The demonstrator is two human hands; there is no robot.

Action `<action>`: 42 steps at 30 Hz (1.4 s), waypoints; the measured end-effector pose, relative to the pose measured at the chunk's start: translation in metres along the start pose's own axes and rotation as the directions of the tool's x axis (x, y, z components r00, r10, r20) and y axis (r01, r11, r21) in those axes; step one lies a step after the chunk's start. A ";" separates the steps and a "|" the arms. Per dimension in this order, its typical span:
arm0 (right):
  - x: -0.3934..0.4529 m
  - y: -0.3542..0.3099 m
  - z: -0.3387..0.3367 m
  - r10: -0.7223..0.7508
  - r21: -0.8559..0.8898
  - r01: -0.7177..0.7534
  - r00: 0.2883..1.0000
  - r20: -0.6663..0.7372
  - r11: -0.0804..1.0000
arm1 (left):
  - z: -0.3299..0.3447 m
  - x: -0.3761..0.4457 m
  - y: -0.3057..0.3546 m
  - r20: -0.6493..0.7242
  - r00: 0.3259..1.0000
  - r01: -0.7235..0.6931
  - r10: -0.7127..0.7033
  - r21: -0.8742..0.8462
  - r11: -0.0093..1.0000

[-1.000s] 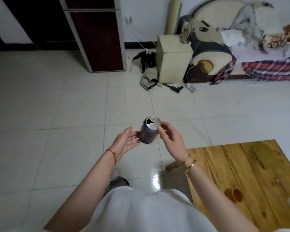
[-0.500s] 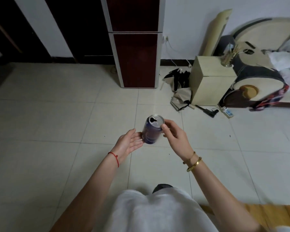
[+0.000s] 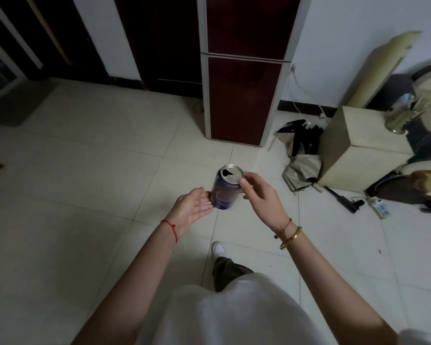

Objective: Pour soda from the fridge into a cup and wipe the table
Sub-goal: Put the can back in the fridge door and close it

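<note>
Standing before the closed fridge (image 3: pixel 241 95), I pinch the opened soda can (image 3: pixel 225 190) at its rim with my right hand (image 3: pixel 261 197), my flat left hand (image 3: pixel 190 207) steadying its side, while cup and table are out of view, so pouring and wiping look undone.

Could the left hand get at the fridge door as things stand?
Probably not yet: the left hand lies open against the soda can, and the fridge stands well ahead across bare floor. Nothing blocks the way.

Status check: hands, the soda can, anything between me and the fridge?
Right hand pinches the can; left hand open, fingertips against it. Can opened. Fridge closed, bare floor between.
</note>
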State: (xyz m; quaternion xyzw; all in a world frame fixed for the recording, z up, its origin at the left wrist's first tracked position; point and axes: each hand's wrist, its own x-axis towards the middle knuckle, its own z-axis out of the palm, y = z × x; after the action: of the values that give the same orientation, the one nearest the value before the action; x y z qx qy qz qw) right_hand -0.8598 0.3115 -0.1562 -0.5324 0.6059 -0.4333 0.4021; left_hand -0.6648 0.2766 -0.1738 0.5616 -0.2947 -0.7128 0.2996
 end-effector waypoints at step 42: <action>0.642 -0.115 0.181 -0.042 -0.040 0.042 0.999 -0.006 0.998 | -0.172 0.442 0.474 0.056 0.968 -0.240 0.246 0.503 0.830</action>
State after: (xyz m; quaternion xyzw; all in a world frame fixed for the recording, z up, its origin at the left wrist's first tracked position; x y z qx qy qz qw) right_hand -0.7243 -0.3501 -0.1181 -0.5514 0.6044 -0.4315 0.3801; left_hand -0.5352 -0.3791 -0.1248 0.5823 -0.5383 -0.5636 0.2315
